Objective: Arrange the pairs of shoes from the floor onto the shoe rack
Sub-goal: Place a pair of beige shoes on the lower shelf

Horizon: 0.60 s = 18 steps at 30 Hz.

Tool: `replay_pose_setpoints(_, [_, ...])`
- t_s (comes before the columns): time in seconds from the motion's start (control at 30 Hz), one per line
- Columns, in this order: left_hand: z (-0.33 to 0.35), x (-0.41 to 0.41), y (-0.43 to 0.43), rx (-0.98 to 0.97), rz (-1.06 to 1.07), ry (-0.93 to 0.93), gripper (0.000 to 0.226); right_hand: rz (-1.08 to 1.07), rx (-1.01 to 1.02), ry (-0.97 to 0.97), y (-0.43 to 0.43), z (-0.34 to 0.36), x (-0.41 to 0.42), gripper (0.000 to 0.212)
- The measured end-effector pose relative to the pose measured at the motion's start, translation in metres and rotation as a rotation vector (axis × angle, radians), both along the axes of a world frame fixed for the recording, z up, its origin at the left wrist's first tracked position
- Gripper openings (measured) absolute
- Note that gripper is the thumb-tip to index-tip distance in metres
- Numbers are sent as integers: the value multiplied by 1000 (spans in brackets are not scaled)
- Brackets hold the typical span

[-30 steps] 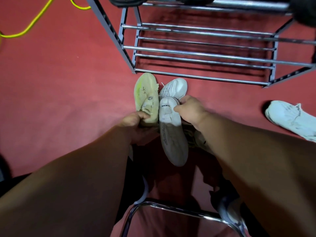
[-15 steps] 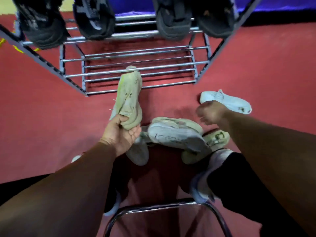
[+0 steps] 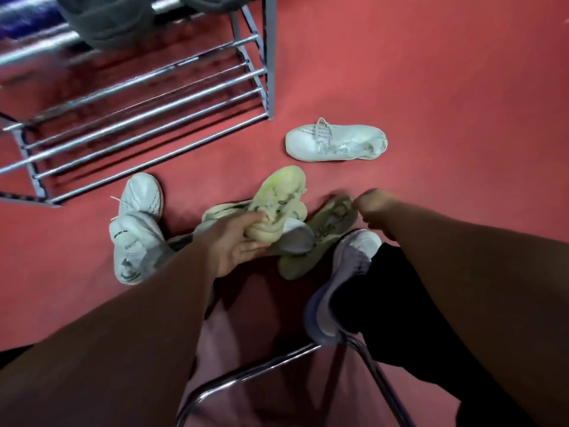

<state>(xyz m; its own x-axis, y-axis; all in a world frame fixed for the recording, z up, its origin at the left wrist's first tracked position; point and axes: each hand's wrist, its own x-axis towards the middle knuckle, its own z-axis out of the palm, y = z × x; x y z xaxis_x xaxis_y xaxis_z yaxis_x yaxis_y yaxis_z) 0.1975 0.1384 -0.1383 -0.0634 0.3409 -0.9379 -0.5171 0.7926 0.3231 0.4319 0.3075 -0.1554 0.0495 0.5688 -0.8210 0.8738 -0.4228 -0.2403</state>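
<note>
Left hand (image 3: 237, 245), fingers (image 3: 251, 250) gripping the yellow shoe (image 3: 277, 195), had drawn back from the shoe rack (image 3: 270, 72); blurred right hand (image 3: 374, 208), grip unclear, sought its mate (image 3: 331, 223).

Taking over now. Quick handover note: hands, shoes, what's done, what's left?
Left hand grips a yellowish shoe, held over the pile.
Right hand, blurred, is at a beige shoe on the floor; grip unclear.
Lone white shoe lies near the rack's right leg; two white shoes lie by its front.
Done: dark shoes on an upper tier.
Left: all the light shoes; visible lower bars hold none.
</note>
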Motion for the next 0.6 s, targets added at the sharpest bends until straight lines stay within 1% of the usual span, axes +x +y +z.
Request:
replay_pose_setpoints(0.03, [-3, 0, 3, -11, 11, 19, 24, 7, -8, -2, 0, -6, -3, 10])
replay_pose_setpoints(0.07, [-7, -1, 6, -18, 23, 29, 24, 16, -2, -3, 0, -11, -6, 14])
replay_pose_setpoints(0.13, [-12, -5, 10, -15, 17, 55, 23, -20, 49, 16, -1, -26, -9, 30])
replay_pose_setpoints(0.2, [-18, -8, 11, 22, -24, 110, 24, -84, 49, 36, -5, -35, -12, 43])
replay_pose_setpoints(0.23, [-21, -9, 12, 37, -54, 140, 25, -108, 21, 51, -8, -41, -12, 45])
replay_pose_setpoints(0.3, [-24, -10, 14, 52, -89, 164, 24, -136, -10, 83, -12, -45, -12, 42])
replay_pose_setpoints(0.37, [-25, -9, 16, 34, -110, 164, 22, -234, -1, 122, -14, -41, -12, 43])
replay_pose_setpoints(0.47, [-25, -6, 17, -22, -139, 161, 15, -333, 1, 173, -8, -32, -15, 66])
replay_pose_setpoints(0.5, [-23, -5, 17, -21, -147, 162, 14, -342, -4, 186, -6, -28, -17, 69])
replay_pose_setpoints(0.53, [-21, -5, 17, -18, -149, 156, 16, -324, -8, 191, -5, -25, -21, 68])
replay_pose_setpoints(0.57, [-18, -5, 16, -20, -150, 140, 20, -276, -13, 195, -7, -20, -23, 59])
replay_pose_setpoints(0.6, [-15, -5, 14, -24, -149, 124, 24, -198, -23, 180, -10, -15, -26, 45])
